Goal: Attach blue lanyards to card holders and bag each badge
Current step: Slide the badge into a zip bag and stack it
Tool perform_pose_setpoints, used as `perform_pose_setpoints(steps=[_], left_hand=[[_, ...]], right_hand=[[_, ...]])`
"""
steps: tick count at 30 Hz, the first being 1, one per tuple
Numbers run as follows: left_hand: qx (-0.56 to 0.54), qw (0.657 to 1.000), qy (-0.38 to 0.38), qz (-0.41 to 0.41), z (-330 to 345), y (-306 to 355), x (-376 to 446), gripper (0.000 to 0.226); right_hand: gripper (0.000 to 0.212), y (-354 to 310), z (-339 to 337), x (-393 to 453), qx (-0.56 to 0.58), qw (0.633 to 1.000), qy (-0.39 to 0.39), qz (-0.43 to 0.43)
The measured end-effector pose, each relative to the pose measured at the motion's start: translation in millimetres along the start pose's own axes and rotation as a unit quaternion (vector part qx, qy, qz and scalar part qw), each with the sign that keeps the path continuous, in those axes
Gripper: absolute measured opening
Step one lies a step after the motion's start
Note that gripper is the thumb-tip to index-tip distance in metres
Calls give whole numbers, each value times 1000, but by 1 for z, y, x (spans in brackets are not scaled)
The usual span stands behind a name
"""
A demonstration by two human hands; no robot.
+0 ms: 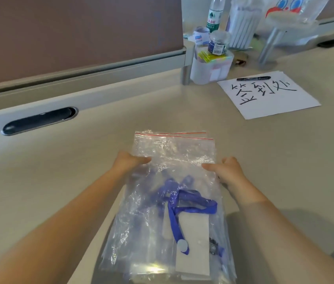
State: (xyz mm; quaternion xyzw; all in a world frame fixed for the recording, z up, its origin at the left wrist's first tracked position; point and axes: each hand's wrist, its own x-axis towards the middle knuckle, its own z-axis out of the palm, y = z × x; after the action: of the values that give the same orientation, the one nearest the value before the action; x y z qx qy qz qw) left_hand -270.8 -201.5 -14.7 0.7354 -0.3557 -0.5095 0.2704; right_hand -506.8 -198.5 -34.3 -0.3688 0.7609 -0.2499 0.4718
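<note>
Two hands work on one clear zip bag [174, 152] lying on the beige desk [79, 160], its red-lined mouth pointing away from the person. Inside it, toward the near end, sits a white card holder [194, 242] with a blue lanyard [184, 203] looped above it — so for this badge the attaching looks done and the bagging nearly so. More clear plastic and a second blue strap show beneath and at the right edge, which suggests a stack of bagged badges, though how many I cannot tell. What seems left here is closing the seal; the two red lines at the mouth sit slightly apart, so it looks unsealed.

Next in size, the left hand [129, 160] pinches the bag's left edge, thumb laid on top of the plastic and fingers underneath. The right hand [227, 169] does the same on the right edge, thumb on top and fingers curled under the side.

As for writing, the white paper sheet [268, 95] at the far right carries three large hand-drawn black characters, 签到处 — a sign-in desk notice — with a black marker pen [253, 78] lying on its far edge. The water bottle [215, 13] behind has a green label with a triangle mark; its text is too small to read. The small jar [218, 43] bears a barcode label, also illegible.
</note>
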Motion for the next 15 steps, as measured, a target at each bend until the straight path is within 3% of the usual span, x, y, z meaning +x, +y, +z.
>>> perform_pose_setpoints(steps=[4,9,12,15], left_hand=[[14,999,-24,-16,-1,0,2,27],[-12,997,-53,45,3,-3,-4,17],[-24,993,-73,95,5,-2,-10,32],[-51,992,-78,85,6,-3,-15,41]], right_hand=[[19,-2,-1,-8,44,997,-65,-16],[28,-2,3,-13,1,995,-78,-59],[40,0,2,-13,-7,995,-70,-69],[46,2,4,-16,8,995,-63,-82]])
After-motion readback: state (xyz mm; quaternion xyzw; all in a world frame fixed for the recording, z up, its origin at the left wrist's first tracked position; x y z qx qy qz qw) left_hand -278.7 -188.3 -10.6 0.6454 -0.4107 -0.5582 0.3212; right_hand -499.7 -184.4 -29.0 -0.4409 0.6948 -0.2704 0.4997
